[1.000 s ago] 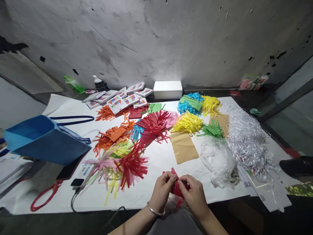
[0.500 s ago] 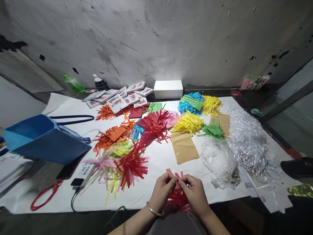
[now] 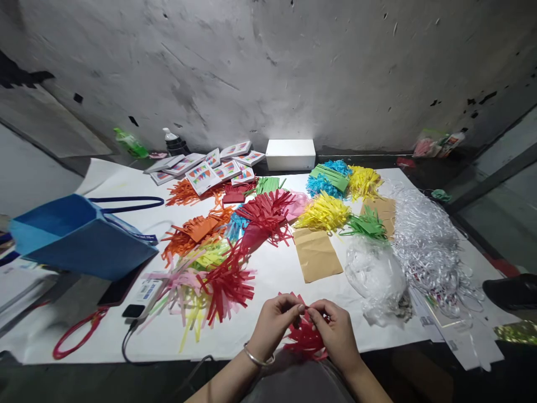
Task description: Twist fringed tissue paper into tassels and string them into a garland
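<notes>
At the front edge of the table, my left hand (image 3: 274,324) and my right hand (image 3: 333,330) meet over a red tissue-paper tassel (image 3: 302,340). Both are closed, thumbs and fingertips pinching its upper part. The fringe strips hang below and between the hands, and some poke up behind the fingers. Exactly how the paper lies between the fingertips is hidden. More red tassels (image 3: 229,280) lie to the left, over pink and yellow strips (image 3: 193,313). A brown paper sheet (image 3: 318,254) lies just beyond my hands.
Yellow tassels (image 3: 323,211), green tassels (image 3: 366,225) and orange tassels (image 3: 197,232) are spread across the table. A clear plastic bag (image 3: 375,280) and a heap of white ribbon (image 3: 428,240) sit at right. A blue bag (image 3: 84,240) stands left; a white box (image 3: 290,155) is at the back.
My left hand has shifted slightly left, leaving a little more space between the hands. Both still pinch the red tassel. The whole view has moved very slightly.
</notes>
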`<state>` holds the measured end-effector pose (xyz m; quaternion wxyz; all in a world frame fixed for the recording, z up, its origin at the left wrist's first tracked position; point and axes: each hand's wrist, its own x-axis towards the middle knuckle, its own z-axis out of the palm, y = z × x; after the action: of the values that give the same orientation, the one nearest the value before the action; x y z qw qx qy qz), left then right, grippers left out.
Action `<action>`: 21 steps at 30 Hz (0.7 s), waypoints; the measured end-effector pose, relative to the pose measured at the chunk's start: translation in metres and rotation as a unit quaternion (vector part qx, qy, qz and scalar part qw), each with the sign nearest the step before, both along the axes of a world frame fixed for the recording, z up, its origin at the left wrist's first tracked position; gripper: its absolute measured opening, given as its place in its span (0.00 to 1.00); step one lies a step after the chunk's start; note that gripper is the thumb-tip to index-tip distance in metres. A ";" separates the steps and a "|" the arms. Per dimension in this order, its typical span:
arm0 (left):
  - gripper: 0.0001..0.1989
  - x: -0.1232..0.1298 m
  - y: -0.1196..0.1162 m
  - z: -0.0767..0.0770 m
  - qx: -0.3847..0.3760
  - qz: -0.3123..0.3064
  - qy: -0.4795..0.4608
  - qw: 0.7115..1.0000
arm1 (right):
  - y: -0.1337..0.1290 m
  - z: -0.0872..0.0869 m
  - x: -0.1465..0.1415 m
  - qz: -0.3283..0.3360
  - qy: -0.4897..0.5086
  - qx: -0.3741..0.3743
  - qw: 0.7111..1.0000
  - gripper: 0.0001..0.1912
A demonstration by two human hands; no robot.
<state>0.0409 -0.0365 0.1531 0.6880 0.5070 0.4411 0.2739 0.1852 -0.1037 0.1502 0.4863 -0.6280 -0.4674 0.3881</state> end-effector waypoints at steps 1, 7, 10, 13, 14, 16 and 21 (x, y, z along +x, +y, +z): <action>0.15 0.000 0.000 0.000 0.000 0.003 0.002 1.000 | -0.001 -0.001 0.000 0.003 -0.014 0.007 1.000 0.12; 0.11 -0.003 -0.001 0.008 0.096 -0.019 0.074 0.992 | -0.003 -0.003 0.000 0.011 -0.071 0.032 0.997 0.10; 0.06 -0.004 -0.001 0.007 0.180 -0.022 0.120 0.976 | -0.004 -0.003 0.002 0.038 -0.116 0.048 0.991 0.10; 0.06 -0.005 -0.004 0.003 0.225 -0.041 0.133 0.964 | -0.006 -0.004 0.003 0.086 -0.150 0.065 0.983 0.09; 0.07 -0.005 -0.004 0.001 0.236 -0.050 0.134 0.961 | -0.005 -0.005 0.003 0.101 -0.158 0.069 0.980 0.09; 0.07 -0.008 -0.005 -0.002 0.255 -0.074 0.136 0.954 | -0.005 -0.008 0.002 0.122 -0.173 0.075 0.975 0.10; 0.07 -0.024 -0.003 -0.010 0.293 -0.057 0.148 0.943 | -0.001 -0.027 -0.006 0.132 -0.214 0.098 0.963 0.12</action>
<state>0.0172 -0.0399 0.1428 0.4503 0.7450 0.4093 0.2732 0.1791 -0.1051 0.1234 0.3788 -0.5785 -0.6747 0.2580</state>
